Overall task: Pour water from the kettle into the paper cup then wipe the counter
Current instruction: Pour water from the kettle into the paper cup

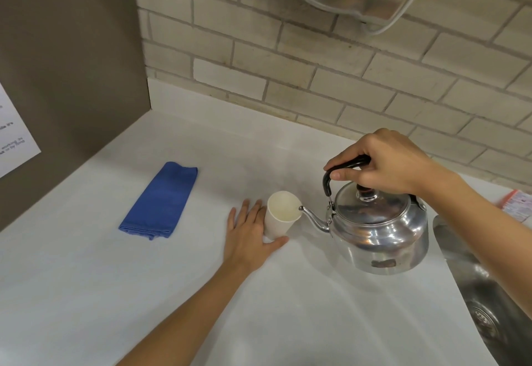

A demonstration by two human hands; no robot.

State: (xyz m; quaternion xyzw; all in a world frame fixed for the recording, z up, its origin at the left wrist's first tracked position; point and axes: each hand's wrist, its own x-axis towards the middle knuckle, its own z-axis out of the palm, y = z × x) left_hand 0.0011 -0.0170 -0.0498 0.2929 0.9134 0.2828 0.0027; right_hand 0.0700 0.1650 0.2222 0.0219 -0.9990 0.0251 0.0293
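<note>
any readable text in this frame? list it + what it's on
White paper sheet on the brown side panel: printed lines, too blurred and cropped to read.
Orange-and-white packet at the right edge: print too small to read.
Worn label patch on the shiny metal kettle: no legible text.

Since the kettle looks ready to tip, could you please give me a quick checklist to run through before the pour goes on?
1. Right hand closed around the handle of the kettle: ok.
2. Spout tip over the rim of the paper cup: ok.
3. Left hand steadying the cup, open against its side: ok.
4. Cup upright on the counter: ok.
5. Water level in the cup: cannot tell.
6. Blue cloth folded within reach for wiping: ok.
</note>
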